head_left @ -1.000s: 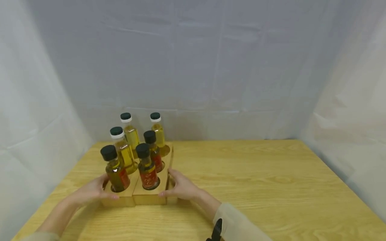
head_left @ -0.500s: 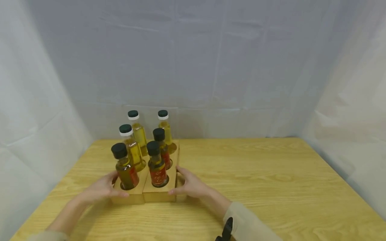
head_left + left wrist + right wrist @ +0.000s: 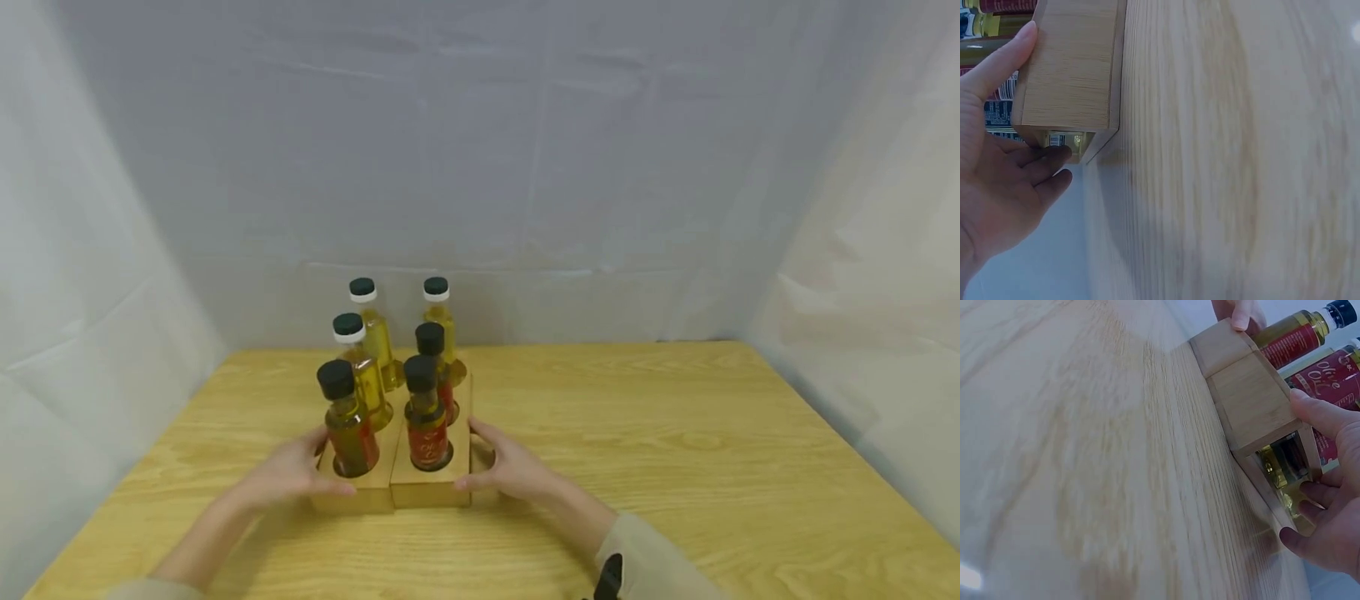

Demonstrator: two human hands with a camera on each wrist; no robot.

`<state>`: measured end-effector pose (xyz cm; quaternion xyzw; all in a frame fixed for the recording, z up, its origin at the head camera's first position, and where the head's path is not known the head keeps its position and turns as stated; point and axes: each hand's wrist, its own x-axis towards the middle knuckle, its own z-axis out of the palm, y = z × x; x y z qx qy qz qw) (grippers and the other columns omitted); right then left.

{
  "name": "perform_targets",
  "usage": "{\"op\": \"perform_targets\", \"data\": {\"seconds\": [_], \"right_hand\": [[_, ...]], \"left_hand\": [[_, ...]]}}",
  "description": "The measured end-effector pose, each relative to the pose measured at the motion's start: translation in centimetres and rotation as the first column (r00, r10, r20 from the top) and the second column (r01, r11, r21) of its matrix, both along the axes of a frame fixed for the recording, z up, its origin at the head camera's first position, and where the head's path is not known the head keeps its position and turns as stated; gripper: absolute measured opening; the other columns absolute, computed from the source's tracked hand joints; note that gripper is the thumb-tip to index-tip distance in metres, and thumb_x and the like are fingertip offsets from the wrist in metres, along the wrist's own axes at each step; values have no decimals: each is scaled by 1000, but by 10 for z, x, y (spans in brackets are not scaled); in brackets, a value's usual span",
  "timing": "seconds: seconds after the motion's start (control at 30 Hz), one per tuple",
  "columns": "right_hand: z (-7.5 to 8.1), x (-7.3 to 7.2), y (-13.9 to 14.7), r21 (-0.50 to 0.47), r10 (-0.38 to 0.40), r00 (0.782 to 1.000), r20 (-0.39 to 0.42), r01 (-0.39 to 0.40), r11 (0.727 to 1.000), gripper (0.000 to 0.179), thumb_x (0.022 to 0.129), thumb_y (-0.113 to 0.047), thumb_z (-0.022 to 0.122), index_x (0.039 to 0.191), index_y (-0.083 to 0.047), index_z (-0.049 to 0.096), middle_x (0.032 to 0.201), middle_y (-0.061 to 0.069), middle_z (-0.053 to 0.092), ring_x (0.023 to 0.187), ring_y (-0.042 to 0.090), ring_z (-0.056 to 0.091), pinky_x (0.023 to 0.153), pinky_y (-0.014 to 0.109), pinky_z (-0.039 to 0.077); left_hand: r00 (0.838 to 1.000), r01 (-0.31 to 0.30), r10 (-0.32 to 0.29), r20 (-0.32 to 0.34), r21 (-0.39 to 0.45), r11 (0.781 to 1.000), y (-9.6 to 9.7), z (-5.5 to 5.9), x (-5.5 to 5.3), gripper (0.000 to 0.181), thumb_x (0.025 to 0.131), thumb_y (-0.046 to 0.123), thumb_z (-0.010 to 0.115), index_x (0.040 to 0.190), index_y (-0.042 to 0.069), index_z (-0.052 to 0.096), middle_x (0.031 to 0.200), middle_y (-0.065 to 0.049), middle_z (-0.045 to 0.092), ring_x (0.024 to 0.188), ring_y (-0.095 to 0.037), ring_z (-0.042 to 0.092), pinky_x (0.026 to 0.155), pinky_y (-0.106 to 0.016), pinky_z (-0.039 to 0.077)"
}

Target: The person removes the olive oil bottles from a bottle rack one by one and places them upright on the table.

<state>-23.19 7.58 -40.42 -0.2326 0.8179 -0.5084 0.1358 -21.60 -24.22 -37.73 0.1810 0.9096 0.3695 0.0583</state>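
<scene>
Paired light-wood box racks (image 3: 431, 492), carrying six dark-capped oil bottles (image 3: 428, 442), sit farther toward 3 o'clock than before, at 9 o'clock from the wood-grain table (image 3: 637, 450) centre. Left hand (image 3: 283, 477) and right hand (image 3: 517, 473), fingers partly spread, grip the racks' outer sides, apparently shifting both together.

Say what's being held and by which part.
The left hand grips the left wooden bottle rack at its near outer corner; the right hand, the right wooden bottle rack likewise.
</scene>
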Motion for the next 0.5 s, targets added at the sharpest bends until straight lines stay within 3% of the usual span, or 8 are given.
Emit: {"op": "perform_targets", "data": {"seconds": [0.2, 0.5], "right_hand": [[0, 5, 16, -34, 11, 1000, 11, -11, 999, 94, 76, -26, 77, 147, -3, 20, 150, 18, 23, 136, 38, 19, 107, 56, 21], [-2, 11, 34, -58, 18, 1000, 23, -17, 998, 94, 76, -26, 77, 147, -2, 20, 150, 20, 22, 134, 43, 21, 106, 58, 22]], "left_hand": [[1000, 1, -1, 20, -3, 1000, 15, 1, 4, 104, 67, 40, 81, 141, -9, 26, 137, -35, 35, 122, -52, 36, 99, -60, 32], [1000, 5, -6, -8, -21, 1000, 32, 2, 8, 107, 65, 42, 81, 141, -8, 27, 132, -34, 42, 118, -50, 43, 95, -59, 37]]}}
